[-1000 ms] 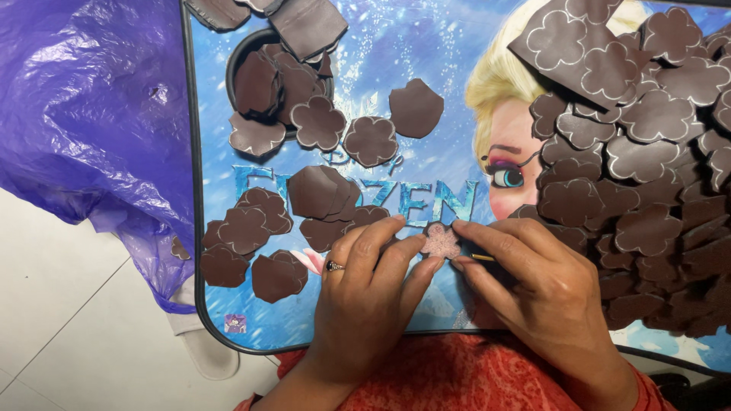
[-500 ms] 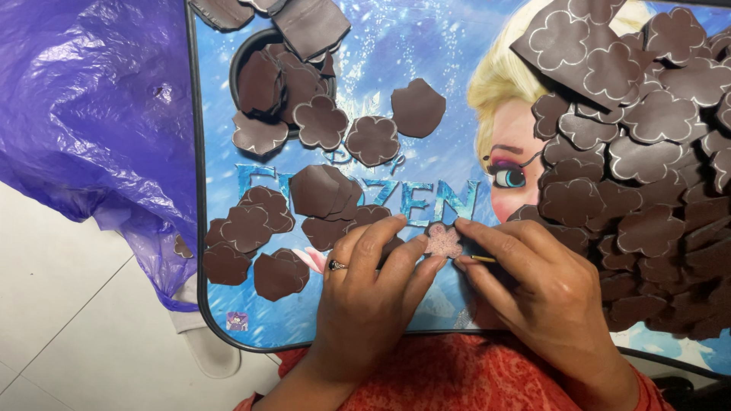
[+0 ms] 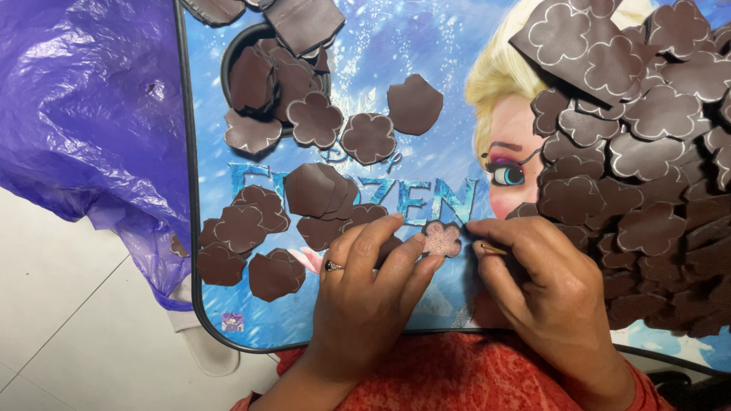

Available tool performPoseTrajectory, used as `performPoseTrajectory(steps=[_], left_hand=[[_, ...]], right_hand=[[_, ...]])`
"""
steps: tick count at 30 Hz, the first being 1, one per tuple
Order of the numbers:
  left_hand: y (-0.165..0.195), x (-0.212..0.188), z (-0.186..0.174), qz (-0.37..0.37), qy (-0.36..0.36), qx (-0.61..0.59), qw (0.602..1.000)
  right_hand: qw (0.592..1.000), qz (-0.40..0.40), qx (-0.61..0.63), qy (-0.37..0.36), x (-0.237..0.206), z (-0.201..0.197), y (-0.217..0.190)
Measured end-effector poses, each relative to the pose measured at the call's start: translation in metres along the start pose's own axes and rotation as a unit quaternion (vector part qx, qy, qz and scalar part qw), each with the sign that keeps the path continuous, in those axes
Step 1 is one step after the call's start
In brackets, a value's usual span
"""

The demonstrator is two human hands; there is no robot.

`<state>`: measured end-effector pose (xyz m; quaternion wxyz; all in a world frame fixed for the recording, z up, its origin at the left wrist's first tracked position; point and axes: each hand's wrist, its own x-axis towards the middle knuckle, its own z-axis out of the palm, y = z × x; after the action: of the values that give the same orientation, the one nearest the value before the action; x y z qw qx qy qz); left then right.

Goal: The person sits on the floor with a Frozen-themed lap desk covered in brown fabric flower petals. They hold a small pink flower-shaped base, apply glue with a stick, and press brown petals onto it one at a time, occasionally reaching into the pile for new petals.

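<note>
My left hand (image 3: 365, 293) pins pink flower cutout (image 3: 442, 239), frame ctr; right hand (image 3: 544, 285) pinches thin tool (image 3: 493, 249), tip hidden. Brown cutout pile (image 3: 647, 160) cut off upper right.

I saw one package: a crumpled, translucent purple plastic bag (image 3: 84, 114) that lay at the left, against the black-rimmed edge of the blue printed tabletop (image 3: 426, 46). A small square purple label (image 3: 232, 322) sat in the tabletop's near-left corner.

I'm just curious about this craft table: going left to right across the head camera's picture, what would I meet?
Purple plastic bag → scattered brown flower cutouts → left hand → pinkish flower piece → right hand → big heap of brown cutouts.
</note>
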<state>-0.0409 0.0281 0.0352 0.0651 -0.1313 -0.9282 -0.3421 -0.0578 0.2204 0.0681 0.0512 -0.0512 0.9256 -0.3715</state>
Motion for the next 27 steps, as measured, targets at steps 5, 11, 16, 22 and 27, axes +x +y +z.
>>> performPoseTrajectory(steps=[5,11,16,22,27], left_hand=[[0.0,0.0,0.001,0.002,0.003,0.0,1.0],[-0.001,0.001,0.0,0.0,0.002,-0.019,1.0],[-0.003,-0.001,0.0,-0.009,-0.005,-0.029,1.0],[-0.006,-0.009,-0.004,0.054,-0.004,-0.001,0.999],[-0.003,-0.011,-0.002,0.132,-0.011,0.19,0.973]], right_hand=[[1.0,-0.012,-0.022,-0.015,-0.001,0.002,0.001],[0.996,-0.036,-0.075,0.007,-0.002,0.007,0.0],[0.995,-0.037,-0.091,0.004,-0.003,0.008,-0.002],[0.994,-0.042,-0.102,0.005,-0.004,0.008,-0.002],[0.993,-0.05,-0.106,0.006,-0.006,0.008,-0.002]])
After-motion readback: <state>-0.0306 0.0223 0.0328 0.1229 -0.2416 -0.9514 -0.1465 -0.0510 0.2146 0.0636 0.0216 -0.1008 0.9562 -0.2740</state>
